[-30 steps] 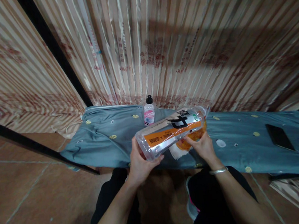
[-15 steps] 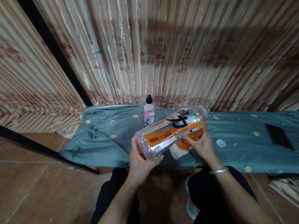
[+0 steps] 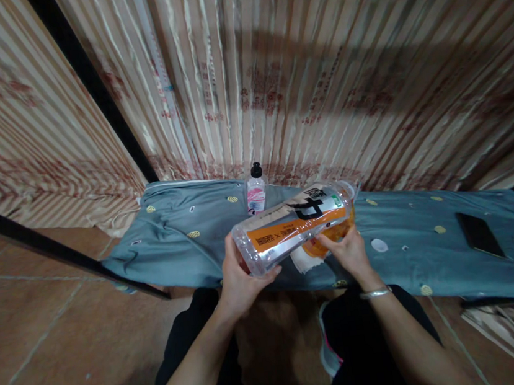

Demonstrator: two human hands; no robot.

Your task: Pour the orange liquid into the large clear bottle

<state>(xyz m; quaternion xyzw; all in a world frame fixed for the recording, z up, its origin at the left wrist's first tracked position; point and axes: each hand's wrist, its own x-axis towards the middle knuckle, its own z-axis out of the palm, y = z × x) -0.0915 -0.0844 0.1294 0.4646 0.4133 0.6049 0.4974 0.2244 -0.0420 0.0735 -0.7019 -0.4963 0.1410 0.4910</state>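
Observation:
A large clear plastic bottle point(image 3: 296, 225) with a silver and orange label lies tilted in the air, its neck end to the right and slightly higher in view. My left hand point(image 3: 244, 281) is closed around its base end. Under the bottle's neck half is an orange see-through container point(image 3: 322, 245), mostly hidden, so its exact kind is unclear. My right hand point(image 3: 351, 253) is wrapped around that container, thumb close to the bottle's label. A white tissue-like piece point(image 3: 306, 260) shows just below the bottle.
A small clear bottle with a black top point(image 3: 256, 194) stands behind on the blue cloth-covered bench point(image 3: 181, 258). To the right lie a white round cap point(image 3: 379, 245) and a black phone point(image 3: 480, 235). Black poles point(image 3: 95, 93) stand left; a striped curtain point(image 3: 225, 84) hangs behind.

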